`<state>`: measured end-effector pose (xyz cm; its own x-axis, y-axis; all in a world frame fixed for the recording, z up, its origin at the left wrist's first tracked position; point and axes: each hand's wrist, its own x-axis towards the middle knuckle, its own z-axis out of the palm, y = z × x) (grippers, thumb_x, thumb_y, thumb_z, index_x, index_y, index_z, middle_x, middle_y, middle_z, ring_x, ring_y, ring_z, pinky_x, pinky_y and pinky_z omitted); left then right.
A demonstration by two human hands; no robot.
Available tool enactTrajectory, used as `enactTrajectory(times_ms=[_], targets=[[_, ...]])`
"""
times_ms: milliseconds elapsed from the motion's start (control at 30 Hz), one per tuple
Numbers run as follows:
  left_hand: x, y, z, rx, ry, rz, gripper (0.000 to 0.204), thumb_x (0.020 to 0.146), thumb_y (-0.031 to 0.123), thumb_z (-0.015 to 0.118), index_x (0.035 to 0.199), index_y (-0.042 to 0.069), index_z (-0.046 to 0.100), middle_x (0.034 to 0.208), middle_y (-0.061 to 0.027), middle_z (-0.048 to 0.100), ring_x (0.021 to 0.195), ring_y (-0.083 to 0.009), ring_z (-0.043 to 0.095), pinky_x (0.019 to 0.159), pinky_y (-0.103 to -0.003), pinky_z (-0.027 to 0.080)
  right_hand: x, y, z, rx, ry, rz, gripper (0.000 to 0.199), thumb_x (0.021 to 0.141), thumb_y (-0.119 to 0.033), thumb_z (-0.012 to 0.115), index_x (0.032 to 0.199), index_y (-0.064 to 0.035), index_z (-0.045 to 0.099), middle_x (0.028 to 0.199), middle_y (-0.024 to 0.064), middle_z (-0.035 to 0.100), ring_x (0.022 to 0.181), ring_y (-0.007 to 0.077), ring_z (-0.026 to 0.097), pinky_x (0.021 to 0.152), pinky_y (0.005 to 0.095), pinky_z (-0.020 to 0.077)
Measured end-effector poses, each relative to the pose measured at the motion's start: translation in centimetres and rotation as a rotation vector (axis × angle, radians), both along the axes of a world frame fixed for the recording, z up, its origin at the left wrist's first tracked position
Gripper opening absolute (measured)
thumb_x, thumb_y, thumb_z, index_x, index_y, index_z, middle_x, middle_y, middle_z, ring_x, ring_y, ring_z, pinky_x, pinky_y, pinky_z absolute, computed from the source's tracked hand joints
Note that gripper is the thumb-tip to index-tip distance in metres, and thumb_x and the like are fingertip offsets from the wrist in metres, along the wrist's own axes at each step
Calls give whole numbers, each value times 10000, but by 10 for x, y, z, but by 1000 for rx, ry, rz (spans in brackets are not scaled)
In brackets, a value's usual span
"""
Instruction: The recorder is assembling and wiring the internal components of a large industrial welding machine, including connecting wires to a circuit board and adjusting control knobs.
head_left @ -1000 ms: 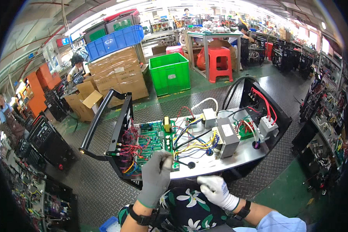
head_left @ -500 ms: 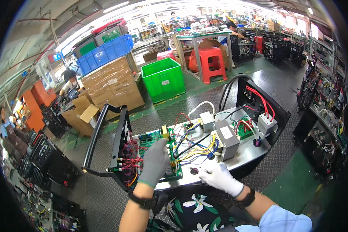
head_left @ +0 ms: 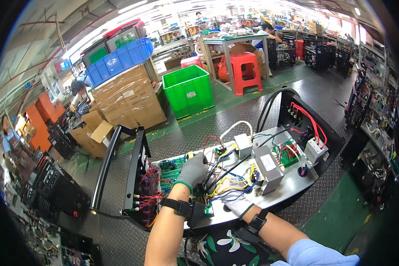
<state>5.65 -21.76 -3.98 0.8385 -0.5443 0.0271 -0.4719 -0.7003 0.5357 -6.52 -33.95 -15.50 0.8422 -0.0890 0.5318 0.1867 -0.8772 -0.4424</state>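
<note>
An opened machine chassis with a bare metal base plate (head_left: 292,181) lies before me. My left hand (head_left: 193,171), in a grey glove, is over the green circuit board (head_left: 167,165). Its fingers curl together beside the wiring; whatever is in them is hidden. My right hand (head_left: 238,205), in a white glove, reaches low at the near edge, under the yellow and blue wires (head_left: 228,189), which cover its fingertips. To the right of the wires stands a grey transformer block (head_left: 268,170). Thin red wires (head_left: 145,201) run from the board to the front panel (head_left: 135,177).
A black handle bar (head_left: 105,170) juts out at the chassis's left end. The black rear panel (head_left: 292,116) carries thick red cables and a terminal block (head_left: 316,150). Beyond stand a green crate (head_left: 188,95), a red stool (head_left: 246,73) and a wrapped carton (head_left: 128,99).
My left hand has moved right and farther in over the board. My right hand has shifted slightly left, in under the wires. The chassis appears a little lower and to the right in view.
</note>
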Motion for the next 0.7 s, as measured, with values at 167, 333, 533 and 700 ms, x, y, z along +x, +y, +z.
enactTrajectory(times_ms=[167, 333, 533, 700], targets=[[-15, 0, 6, -62, -244, 27, 136, 867, 93, 588, 991, 40, 608, 868, -202, 689, 831, -376, 689, 733, -457, 544, -26, -9, 23, -221, -61, 173, 159, 813, -233, 658, 817, -78, 693, 793, 138, 680, 799, 333, 667, 690, 458, 507], [-54, 17, 9, -172, -423, 31, 127, 860, 81, 591, 986, 78, 601, 905, -175, 681, 888, -399, 663, 765, -498, 519, -103, -18, 76, -28, 388, 184, 273, 843, -223, 698, 1054, -49, 694, 904, 154, 692, 872, 360, 671, 803, 442, 523], [-52, 21, 6, -249, -486, 108, 56, 883, 65, 597, 930, 72, 626, 854, -183, 678, 821, -402, 667, 705, -481, 517, -77, -30, 195, -129, 250, 549, 205, 882, -218, 655, 1018, -68, 683, 856, 117, 688, 793, 319, 684, 733, 426, 535], [-52, 15, 4, -392, -372, 181, 57, 855, 39, 618, 910, 53, 618, 835, -189, 675, 821, -418, 657, 703, -500, 509, 52, -21, 196, -310, 568, 337, 268, 896, -237, 634, 1127, -122, 706, 921, 137, 725, 875, 329, 694, 783, 448, 522]])
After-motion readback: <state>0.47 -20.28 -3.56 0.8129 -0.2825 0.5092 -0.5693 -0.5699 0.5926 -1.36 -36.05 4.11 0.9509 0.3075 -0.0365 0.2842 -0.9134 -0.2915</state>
